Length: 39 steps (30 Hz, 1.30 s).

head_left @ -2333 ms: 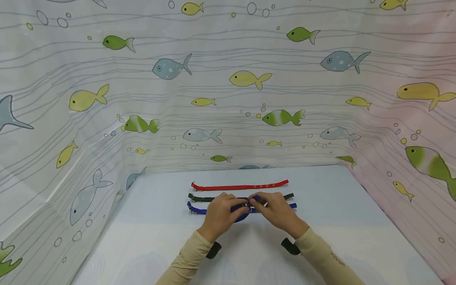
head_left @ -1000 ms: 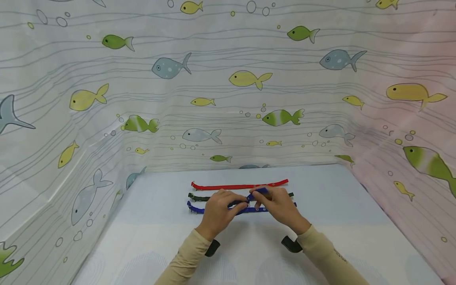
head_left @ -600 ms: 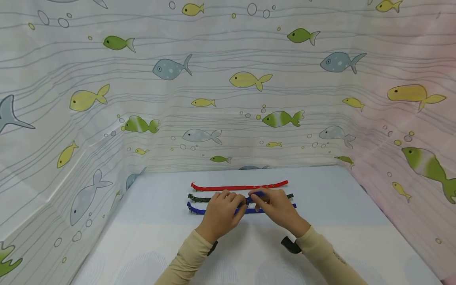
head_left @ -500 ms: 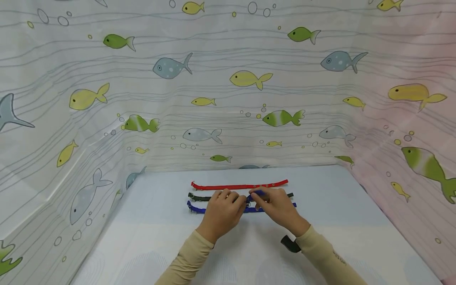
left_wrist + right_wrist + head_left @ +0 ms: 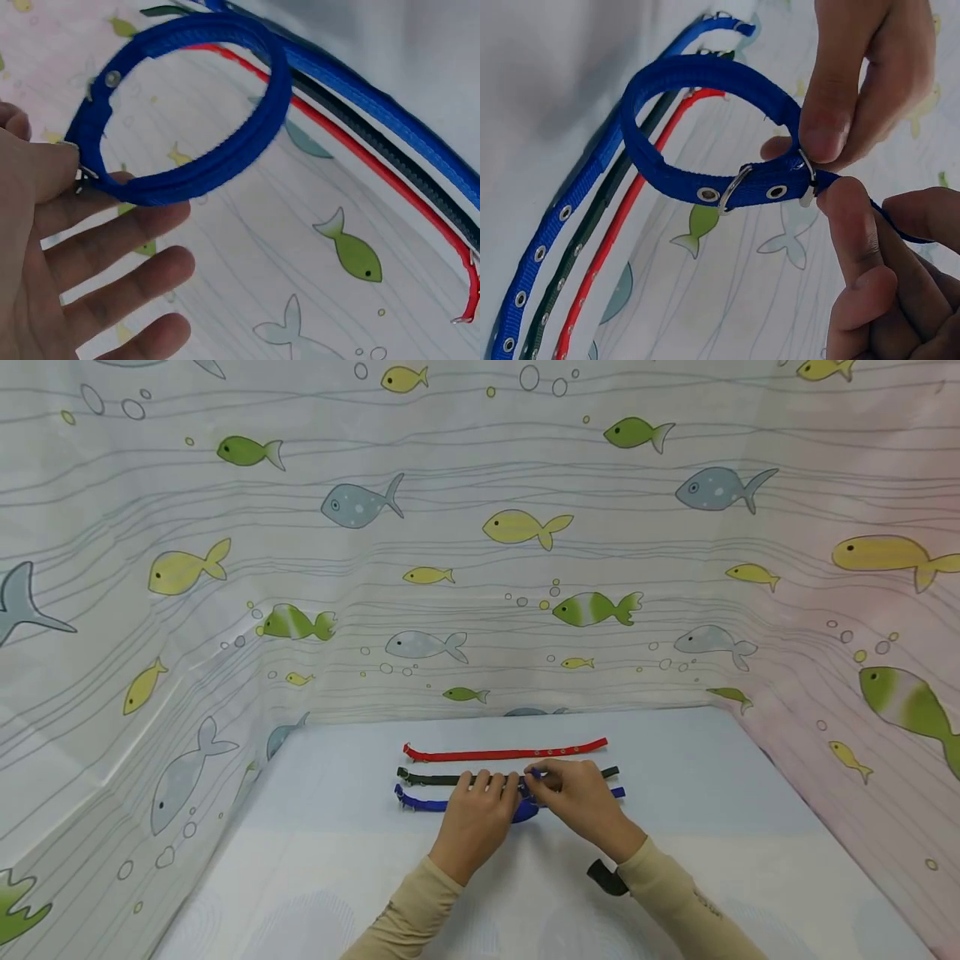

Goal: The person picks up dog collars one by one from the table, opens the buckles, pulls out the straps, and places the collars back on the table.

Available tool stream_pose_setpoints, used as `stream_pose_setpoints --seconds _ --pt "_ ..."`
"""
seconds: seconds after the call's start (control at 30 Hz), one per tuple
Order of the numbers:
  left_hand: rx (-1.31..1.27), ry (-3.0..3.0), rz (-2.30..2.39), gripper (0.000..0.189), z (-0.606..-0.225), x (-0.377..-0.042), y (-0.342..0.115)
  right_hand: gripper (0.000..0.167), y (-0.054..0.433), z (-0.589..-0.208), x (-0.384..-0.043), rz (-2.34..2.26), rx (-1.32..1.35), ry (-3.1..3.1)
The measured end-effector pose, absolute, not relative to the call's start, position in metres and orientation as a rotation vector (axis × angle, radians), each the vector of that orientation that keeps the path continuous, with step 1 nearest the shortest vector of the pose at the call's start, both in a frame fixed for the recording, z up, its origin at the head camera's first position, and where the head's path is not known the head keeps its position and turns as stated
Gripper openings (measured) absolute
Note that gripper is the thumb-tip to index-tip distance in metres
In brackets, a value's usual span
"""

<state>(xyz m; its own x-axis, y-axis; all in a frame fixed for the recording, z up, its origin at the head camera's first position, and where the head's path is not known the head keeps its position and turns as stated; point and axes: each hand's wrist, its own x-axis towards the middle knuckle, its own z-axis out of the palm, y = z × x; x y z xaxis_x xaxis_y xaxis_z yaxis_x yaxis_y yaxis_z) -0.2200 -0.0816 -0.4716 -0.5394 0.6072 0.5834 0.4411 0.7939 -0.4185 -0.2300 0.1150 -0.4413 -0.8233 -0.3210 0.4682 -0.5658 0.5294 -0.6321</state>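
Observation:
A blue dog collar (image 5: pixel 705 73) with metal eyelets is bent into a loop above the table, its strap running through the buckle (image 5: pixel 808 180) and a D-ring (image 5: pixel 735 187). My left hand (image 5: pixel 480 817) pinches it at the buckle between thumb and forefinger; in the left wrist view the left hand's other fingers (image 5: pixel 142 274) are spread. My right hand (image 5: pixel 587 802) pinches the strap's tail (image 5: pixel 885 214) just past the buckle. In the head view the hands partly cover the looped collar (image 5: pixel 527 811).
Behind the hands, a red collar (image 5: pixel 472 756), a dark green collar (image 5: pixel 438 780) and another blue collar (image 5: pixel 422 804) lie flat in parallel rows on the white table (image 5: pixel 315 860). A fish-patterned curtain (image 5: pixel 480 552) surrounds the table. A black object (image 5: pixel 607 878) shows by the right wrist.
The right hand drew the blue strap's tail up and right, then came back lower. My left hand has turned, its fingers now pointing away, and shifted slightly right. The collars on the table stay put.

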Motion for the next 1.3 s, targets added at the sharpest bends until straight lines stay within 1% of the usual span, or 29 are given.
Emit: stream_pose_setpoints --seconds 0.2,0.33,0.53,0.63,0.77,0.87,0.97,1.03,1.07,1.17,1.3 --pt "-0.811 -2.227 0.311 0.040 -0.475 -0.223 -0.080 0.014 0.116 -0.442 -0.231 1.152 0.722 -2.493" --pt "-0.863 -2.248 0.203 0.036 -0.476 -0.226 -0.081 0.017 0.117 -0.439 -0.230 1.118 0.748 -2.488" --pt "-0.929 -2.200 0.017 0.029 -0.479 -0.229 -0.084 0.016 0.118 -0.436 -0.228 1.009 0.807 -2.447" --pt "-0.948 -2.170 -0.031 0.025 -0.479 -0.231 -0.087 0.018 0.120 -0.436 -0.230 1.031 0.853 -2.436" --pt "-0.965 -2.192 -0.137 0.019 -0.474 -0.233 -0.095 0.024 0.130 -0.436 -0.235 1.134 0.859 -2.439" --pt "-0.947 -2.234 -0.231 0.016 -0.469 -0.235 -0.101 0.033 0.138 -0.436 -0.239 1.174 0.834 -2.467" --pt "-0.916 -2.268 -0.331 0.017 -0.465 -0.237 -0.107 0.043 0.143 -0.437 -0.240 1.195 0.850 -2.530" --pt "-0.907 -2.277 -0.393 0.020 -0.464 -0.237 -0.109 0.045 0.143 -0.440 -0.241 1.200 0.883 -2.568" --pt "-0.907 -2.273 -0.416 0.021 -0.464 -0.238 -0.110 0.044 0.142 -0.441 -0.241 1.208 0.899 -2.579" --pt "-0.923 -2.259 -0.468 0.024 -0.463 -0.237 -0.110 0.034 0.139 -0.444 -0.241 1.222 0.938 -2.567" --pt "-0.942 -2.254 -0.495 0.022 -0.462 -0.236 -0.109 0.024 0.133 -0.447 -0.240 1.233 0.922 -2.502"
